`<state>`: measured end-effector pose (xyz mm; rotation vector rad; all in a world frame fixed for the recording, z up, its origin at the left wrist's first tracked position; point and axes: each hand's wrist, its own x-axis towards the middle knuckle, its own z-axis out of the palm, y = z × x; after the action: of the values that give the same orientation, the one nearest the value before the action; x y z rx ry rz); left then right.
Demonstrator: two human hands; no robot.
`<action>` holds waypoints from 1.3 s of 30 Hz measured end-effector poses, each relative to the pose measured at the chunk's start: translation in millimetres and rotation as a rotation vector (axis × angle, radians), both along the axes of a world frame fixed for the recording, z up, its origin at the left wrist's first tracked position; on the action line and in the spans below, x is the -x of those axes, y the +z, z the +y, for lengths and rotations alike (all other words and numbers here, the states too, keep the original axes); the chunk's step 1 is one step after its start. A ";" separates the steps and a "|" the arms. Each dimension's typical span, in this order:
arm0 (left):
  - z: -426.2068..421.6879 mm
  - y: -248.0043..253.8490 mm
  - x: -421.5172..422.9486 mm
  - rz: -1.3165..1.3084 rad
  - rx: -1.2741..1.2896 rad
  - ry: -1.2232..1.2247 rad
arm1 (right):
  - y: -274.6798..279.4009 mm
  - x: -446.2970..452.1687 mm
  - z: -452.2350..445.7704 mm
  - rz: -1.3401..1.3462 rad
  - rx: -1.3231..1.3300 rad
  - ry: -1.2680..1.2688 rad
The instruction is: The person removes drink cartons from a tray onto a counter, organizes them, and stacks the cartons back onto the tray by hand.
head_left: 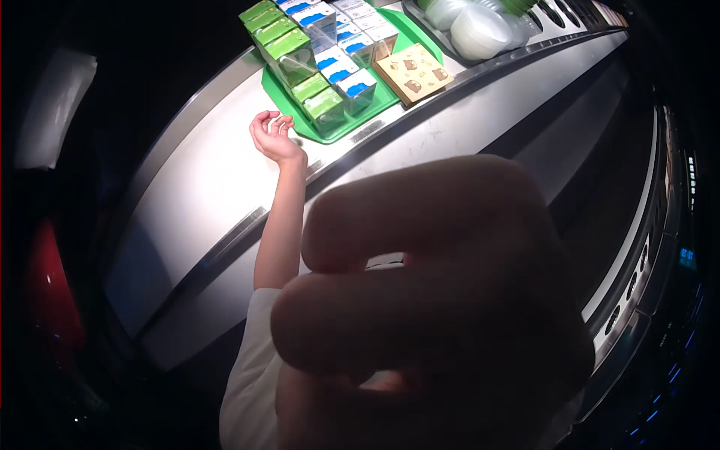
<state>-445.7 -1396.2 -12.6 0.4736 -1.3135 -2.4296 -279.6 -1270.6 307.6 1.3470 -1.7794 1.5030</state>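
Note:
My left hand (pixel 276 139) is beside the near left edge of a green tray (pixel 324 135), palm partly up. Its fingers are loosely bent and apart, with nothing in them. On the tray stand rows of green-and-white cartons (pixel 323 107) and blue-and-white cartons (pixel 356 88), with a tan patterned box (pixel 414 73) at the right. Very close to the camera, my right hand (pixel 442 292) is dark and blurred and covers much of the lower view. Its fingers are curled in; whatever they may hold is hidden.
The tray rests on a white counter (pixel 196 171) with a raised metal edge. Beyond it, a dark tray holds translucent plastic bowls (pixel 480 34). At the left are a red rounded object (pixel 54 289) and a pale panel (pixel 56 109). A panel with round dark openings (pixel 634 289) runs down the right.

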 end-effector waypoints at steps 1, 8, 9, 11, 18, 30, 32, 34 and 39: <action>0.8 -8.0 -26.8 -0.020 -0.025 -0.031 | 0.4 -4.7 -2.2 -0.014 0.005 0.006; 30.1 -78.0 -172.3 -0.096 0.216 -0.440 | 3.0 -47.0 31.3 0.002 0.061 0.018; 31.6 -80.8 -188.9 -0.141 0.135 -0.503 | 2.2 -53.1 43.6 0.011 0.075 0.020; 41.0 -84.1 -215.3 -0.191 0.145 -0.492 | -0.1 -65.3 75.2 0.037 0.105 0.023; 159.1 -72.8 -258.0 -0.378 0.211 -0.453 | -28.2 -117.2 241.3 0.120 0.199 -0.097; 196.4 -49.9 -116.8 -0.330 0.481 -0.336 | -137.3 -119.6 422.8 -0.340 0.073 -0.894; 170.6 -76.2 -69.8 -0.193 0.843 -0.509 | -168.1 -115.8 445.7 -0.495 0.016 -0.936; 219.9 -20.0 -68.2 -0.184 0.730 -0.427 | -203.7 -108.5 471.8 -0.663 -0.048 -1.000; 192.4 -57.8 -29.4 -0.123 1.075 -0.097 | -287.4 -121.5 531.9 -1.033 -0.104 -1.146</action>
<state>-416.3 -1203.8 -70.4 0.2415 -2.4250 -1.4067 -158.0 -738.7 20.2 -0.6666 -2.4679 1.3790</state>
